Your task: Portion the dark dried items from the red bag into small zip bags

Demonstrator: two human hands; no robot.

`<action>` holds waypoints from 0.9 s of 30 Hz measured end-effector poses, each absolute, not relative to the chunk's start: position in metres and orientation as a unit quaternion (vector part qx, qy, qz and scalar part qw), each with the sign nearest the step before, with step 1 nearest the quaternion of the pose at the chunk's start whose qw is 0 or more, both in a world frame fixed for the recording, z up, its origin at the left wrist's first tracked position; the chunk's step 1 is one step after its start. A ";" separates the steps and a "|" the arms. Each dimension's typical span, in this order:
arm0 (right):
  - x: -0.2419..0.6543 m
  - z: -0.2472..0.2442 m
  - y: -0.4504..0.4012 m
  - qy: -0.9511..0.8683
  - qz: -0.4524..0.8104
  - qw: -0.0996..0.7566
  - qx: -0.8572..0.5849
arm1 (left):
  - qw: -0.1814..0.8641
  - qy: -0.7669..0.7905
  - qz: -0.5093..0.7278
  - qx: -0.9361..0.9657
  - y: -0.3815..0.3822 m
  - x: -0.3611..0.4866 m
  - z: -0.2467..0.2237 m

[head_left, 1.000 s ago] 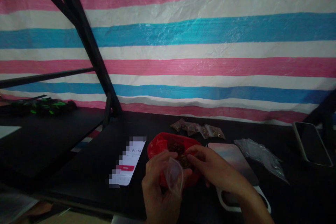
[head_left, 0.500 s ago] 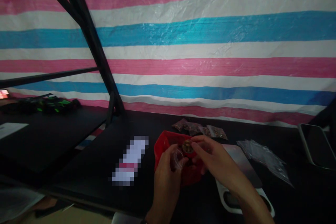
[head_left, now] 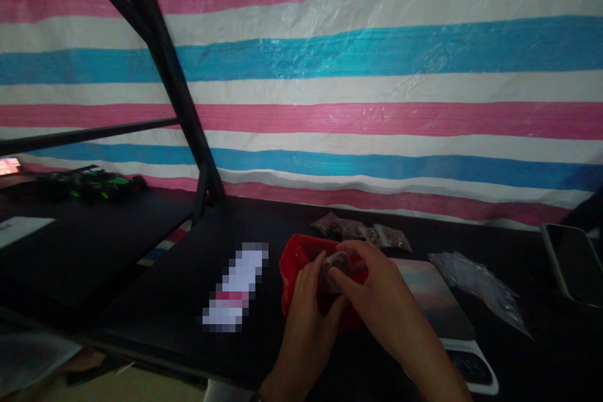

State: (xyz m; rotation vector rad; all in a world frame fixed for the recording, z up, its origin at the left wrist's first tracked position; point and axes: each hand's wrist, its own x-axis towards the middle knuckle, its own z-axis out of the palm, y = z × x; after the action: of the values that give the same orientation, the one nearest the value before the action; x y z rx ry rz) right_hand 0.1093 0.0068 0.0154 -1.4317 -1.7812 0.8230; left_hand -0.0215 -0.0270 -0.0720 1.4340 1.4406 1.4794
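My left hand (head_left: 311,298) and my right hand (head_left: 377,282) meet over a red plastic container (head_left: 293,256). Pinched between their fingertips is a small clear round container (head_left: 337,259) with something brownish showing through it. Both hands are closed around its sides, and the fingers partly cover it. Whatever lies in the red container below is dark and mostly hidden by my hands. To the right, partly under my right forearm, a kitchen scale (head_left: 431,298) with a metal plate lies on the black table (head_left: 164,301).
Several small filled bags (head_left: 393,237) lie behind the red container. Flat clear plastic bags (head_left: 480,289) and a phone (head_left: 572,264) are at the right. A blurred-out paper (head_left: 238,286) lies left. A black frame post (head_left: 174,88) stands before the striped sheet (head_left: 377,119).
My hands have come together. The clear round piece in my left hand and the round container of brown bits in my right are now joined or overlapping between my fingers.
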 end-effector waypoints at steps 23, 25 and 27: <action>0.107 0.024 0.002 -0.704 0.264 0.458 -0.474 | 0.266 0.542 0.658 0.450 -0.022 -0.017 -0.062; 0.110 0.022 0.005 -0.686 0.264 0.475 -0.484 | 0.212 0.533 0.695 0.432 -0.025 -0.020 -0.060; 0.115 0.018 0.006 -0.690 0.277 0.448 -0.495 | 0.162 0.521 0.718 0.433 -0.029 -0.024 -0.059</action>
State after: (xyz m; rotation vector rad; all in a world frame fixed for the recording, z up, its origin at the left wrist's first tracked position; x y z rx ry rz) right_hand 0.1147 0.0064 0.0177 -1.2259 -1.7081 0.6862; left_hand -0.0241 -0.0289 -0.0592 1.2345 1.4874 2.0484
